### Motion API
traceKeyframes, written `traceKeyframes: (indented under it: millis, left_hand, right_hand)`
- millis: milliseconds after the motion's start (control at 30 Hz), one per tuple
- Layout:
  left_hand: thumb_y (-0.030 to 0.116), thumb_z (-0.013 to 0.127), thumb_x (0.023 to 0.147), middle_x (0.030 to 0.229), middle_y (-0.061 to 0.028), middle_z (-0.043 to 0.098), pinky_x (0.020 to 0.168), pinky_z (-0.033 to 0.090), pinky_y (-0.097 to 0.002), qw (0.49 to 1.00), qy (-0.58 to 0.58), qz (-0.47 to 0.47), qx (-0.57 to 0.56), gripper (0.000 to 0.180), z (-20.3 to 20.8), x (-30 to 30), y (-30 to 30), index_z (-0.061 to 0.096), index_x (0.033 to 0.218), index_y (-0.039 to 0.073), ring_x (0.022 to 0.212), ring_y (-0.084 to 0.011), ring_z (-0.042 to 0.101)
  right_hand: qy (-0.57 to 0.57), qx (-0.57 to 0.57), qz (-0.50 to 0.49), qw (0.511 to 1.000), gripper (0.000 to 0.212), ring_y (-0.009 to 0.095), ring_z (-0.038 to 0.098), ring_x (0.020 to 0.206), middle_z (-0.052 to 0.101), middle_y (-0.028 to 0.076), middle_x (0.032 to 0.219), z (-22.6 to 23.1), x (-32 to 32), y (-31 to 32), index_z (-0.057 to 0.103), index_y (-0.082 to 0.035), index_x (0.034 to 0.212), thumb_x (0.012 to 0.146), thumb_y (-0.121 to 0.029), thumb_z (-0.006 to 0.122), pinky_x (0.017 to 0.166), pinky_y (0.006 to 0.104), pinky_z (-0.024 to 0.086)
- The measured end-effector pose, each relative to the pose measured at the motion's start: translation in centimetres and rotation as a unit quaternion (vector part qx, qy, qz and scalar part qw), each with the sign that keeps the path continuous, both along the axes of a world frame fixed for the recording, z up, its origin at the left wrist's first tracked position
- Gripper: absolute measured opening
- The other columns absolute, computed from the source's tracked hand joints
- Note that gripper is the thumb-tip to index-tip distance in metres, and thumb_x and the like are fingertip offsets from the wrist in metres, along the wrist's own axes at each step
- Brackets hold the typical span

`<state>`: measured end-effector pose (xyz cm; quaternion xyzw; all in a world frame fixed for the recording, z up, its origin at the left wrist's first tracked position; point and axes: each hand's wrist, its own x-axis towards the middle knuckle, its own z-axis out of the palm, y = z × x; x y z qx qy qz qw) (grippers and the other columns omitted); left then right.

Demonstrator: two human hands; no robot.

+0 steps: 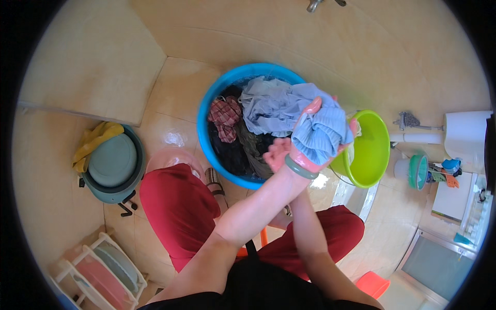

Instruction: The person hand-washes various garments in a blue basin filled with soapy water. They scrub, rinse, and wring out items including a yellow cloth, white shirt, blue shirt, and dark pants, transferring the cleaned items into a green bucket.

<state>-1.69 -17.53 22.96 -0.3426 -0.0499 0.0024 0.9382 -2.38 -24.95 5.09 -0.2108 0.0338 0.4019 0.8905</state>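
My left hand (311,160), with a green bangle at its wrist, is closed around the bunched ribbed part of a wet light blue garment (324,135). Its cloth runs back down into a pile in the large blue basin (203,124). Behind my left wrist, my right forearm crosses under the left one. My right hand (279,153) is partly hidden there, over the basin's near right side; its fingers are loosely bent and apart, with nothing visible in them. A red checked cloth (225,118) and dark clothes (225,155) lie in the basin.
A lime green bucket (380,150) with pale cloth stands right of the basin. A pink basin (170,157) is at the left, near a grey tub (135,181) with a yellow cloth (98,142). A white rack (101,258) holds basins. A tap (313,5) is on the far wall.
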Motion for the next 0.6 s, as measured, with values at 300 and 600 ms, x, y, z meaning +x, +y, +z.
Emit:
traceKeyframes:
  millis: [300, 600]
  left_hand:
    - [0.041, 0.067, 0.087, 0.11, -0.0039, 0.064, 0.096, 0.043, -0.0368, 0.982, -0.131, -0.014, -0.134, 0.055, 1.7, -2.7, -0.8, 0.052, 0.132, 0.014, 0.104, -0.0212, 0.057]
    - [0.035, 0.067, 0.088, 0.094, -0.0015, 0.06, 0.062, 0.045, -0.0322, 0.985, -0.037, -0.14, 0.093, 0.037, -0.8, -3.6, 3.2, 0.057, 0.115, 0.012, 0.088, -0.017, 0.057]
  right_hand:
    - [-0.029, 0.2, 0.01, 0.979, 0.072, 0.02, 0.045, 0.111, 0.042, 0.005, 0.131, 17.1, -0.5, 7.8, 0.023, -0.006, 0.148, 0.093, -0.041, 0.052, 0.1, 0.0422, 0.035]
    - [-0.056, 0.222, 0.038, 0.973, 0.056, 0.013, 0.048, 0.098, 0.046, 0.004, 0.109, 18.0, 4.1, 6.4, 0.029, -0.001, 0.14, 0.097, -0.028, 0.053, 0.091, 0.0269, 0.041]
